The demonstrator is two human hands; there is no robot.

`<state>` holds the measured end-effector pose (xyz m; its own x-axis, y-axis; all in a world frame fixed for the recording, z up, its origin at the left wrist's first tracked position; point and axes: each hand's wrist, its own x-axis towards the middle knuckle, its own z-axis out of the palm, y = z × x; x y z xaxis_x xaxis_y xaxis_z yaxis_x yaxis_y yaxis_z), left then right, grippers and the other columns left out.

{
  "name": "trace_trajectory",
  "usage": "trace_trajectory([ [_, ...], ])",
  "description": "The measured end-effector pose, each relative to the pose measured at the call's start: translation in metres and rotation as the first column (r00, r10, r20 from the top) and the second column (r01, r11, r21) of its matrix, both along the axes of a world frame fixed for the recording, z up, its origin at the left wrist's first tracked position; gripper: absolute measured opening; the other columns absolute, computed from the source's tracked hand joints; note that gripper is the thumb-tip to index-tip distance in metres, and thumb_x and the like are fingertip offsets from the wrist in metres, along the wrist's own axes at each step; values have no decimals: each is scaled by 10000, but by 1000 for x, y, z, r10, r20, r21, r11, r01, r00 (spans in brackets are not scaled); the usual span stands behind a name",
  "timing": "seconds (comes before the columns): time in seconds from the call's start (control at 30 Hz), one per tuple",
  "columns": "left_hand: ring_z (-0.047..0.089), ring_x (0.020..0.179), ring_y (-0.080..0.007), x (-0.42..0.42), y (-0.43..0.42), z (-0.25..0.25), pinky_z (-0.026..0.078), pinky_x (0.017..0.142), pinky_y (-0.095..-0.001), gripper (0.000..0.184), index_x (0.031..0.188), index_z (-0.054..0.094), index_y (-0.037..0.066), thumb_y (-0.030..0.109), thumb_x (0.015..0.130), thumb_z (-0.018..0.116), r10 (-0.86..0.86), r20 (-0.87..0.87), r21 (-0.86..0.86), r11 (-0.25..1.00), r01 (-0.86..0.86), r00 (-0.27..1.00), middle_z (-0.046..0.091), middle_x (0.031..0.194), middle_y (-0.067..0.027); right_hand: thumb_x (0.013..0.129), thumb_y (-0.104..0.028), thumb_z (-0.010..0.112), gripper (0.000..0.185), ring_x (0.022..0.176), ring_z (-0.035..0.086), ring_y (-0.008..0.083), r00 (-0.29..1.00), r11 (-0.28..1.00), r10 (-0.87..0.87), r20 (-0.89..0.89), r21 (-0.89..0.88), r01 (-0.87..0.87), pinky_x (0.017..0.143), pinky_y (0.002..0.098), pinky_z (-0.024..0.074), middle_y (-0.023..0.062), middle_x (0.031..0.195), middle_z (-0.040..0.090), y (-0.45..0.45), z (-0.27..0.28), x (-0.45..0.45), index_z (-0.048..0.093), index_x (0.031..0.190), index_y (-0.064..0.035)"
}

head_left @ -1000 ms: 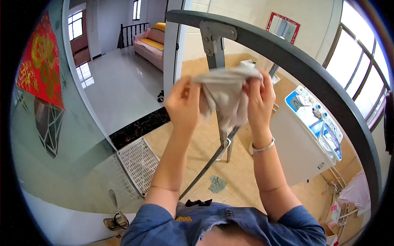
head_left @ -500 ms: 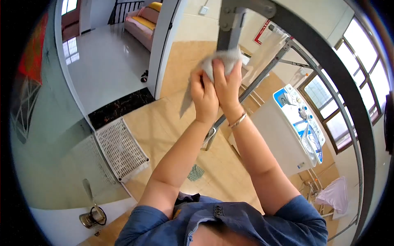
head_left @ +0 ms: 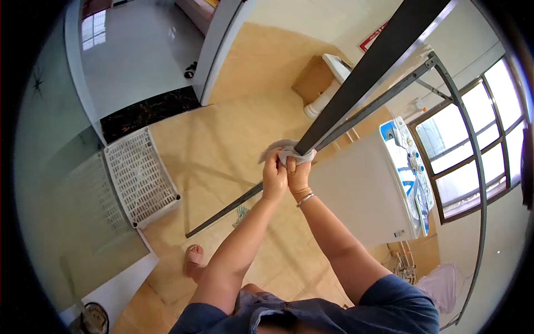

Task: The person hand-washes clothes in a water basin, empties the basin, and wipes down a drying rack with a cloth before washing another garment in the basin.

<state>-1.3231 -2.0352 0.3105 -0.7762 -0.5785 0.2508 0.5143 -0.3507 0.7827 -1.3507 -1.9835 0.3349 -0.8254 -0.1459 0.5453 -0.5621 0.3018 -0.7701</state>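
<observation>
A thick dark metal bar [head_left: 370,75] slants from the top right down to the centre of the view. Wrapped around it low down is a light grey cloth [head_left: 289,153], one loose end hanging to the left. My left hand [head_left: 275,177] and my right hand [head_left: 299,173], side by side, are closed on this cloth and press it against the bar. A bracelet circles my right wrist. Behind them, a thinner bar [head_left: 225,210] reaches down to the tiled floor. The side of the bar beneath the cloth is hidden.
A white plastic rack [head_left: 142,175] stands left beside a glass panel [head_left: 61,183]. At right are a washing machine [head_left: 356,195] and a curved metal bar [head_left: 476,167] before the window. A patterned green-white piece [head_left: 241,216] lies on the floor, near my foot [head_left: 194,255].
Both hands and the cloth have slid down the bar, away from its bolted upper joint. My view has shifted; more of the floor and my foot now show.
</observation>
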Motion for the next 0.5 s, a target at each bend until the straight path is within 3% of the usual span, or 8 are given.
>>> trace_trajectory([
  [0.07,498,856,-217,-3,7,-9,395,770,-292,174,956,457,8,9,785,426,62,32,-40,997,-61,998,508,922,-109,696,-180,579,457,801,463,162,996,999,-2,84,-38,6,730,273,396,70,896,466,7,-22,-9,317,1037,-25],
  [0.1,499,854,-223,-1,9,-10,396,771,-295,170,951,457,7,9,784,426,138,67,-87,987,-132,988,508,921,-110,705,-143,558,438,800,465,159,983,984,98,157,-166,-72,730,266,399,68,904,464,9,-30,-11,312,1049,-27],
  [0.13,498,857,-233,1,9,-11,396,773,-301,158,935,456,0,6,780,423,160,84,-122,981,-149,984,507,927,-114,710,-124,547,432,817,461,157,972,988,102,214,-137,-73,730,262,399,72,928,455,18,-48,-23,309,1058,-27],
  [0.2,488,834,-194,3,12,-22,390,759,-281,169,944,455,-3,-8,778,426,201,59,-111,975,-193,978,503,907,-92,721,-74,527,377,876,443,171,964,960,215,155,-215,-179,750,269,389,95,988,415,17,-45,-14,348,1047,-15],
  [0.23,479,827,-153,4,14,-24,382,755,-262,184,964,451,-5,-11,782,425,237,28,-121,965,-232,971,500,900,-70,724,-70,526,338,908,432,197,987,959,126,-103,267,-95,782,280,369,117,1020,394,27,-42,-18,392,1026,1],
  [0.33,477,780,-142,24,21,-16,393,688,-242,120,906,467,-13,-10,793,426,245,11,-77,967,-244,969,492,881,-75,735,-96,535,341,904,446,217,976,969,209,66,118,-216,816,288,352,127,1027,419,27,-10,-1,416,1036,14],
  [0.43,486,770,-180,44,38,-12,404,660,-261,108,879,474,-21,-15,777,442,274,-24,-158,949,-274,962,491,888,-103,813,-74,444,210,772,455,111,914,937,298,276,-270,-224,691,227,390,32,839,492,38,-5,11,445,1007,6],
  [0.5,489,770,-196,54,49,-4,405,654,-269,105,875,477,-23,-3,774,461,284,-57,-239,927,-290,957,496,891,-114,839,-73,409,152,717,434,69,960,945,216,178,-284,-160,619,199,389,0,807,492,50,6,22,471,957,1],
])
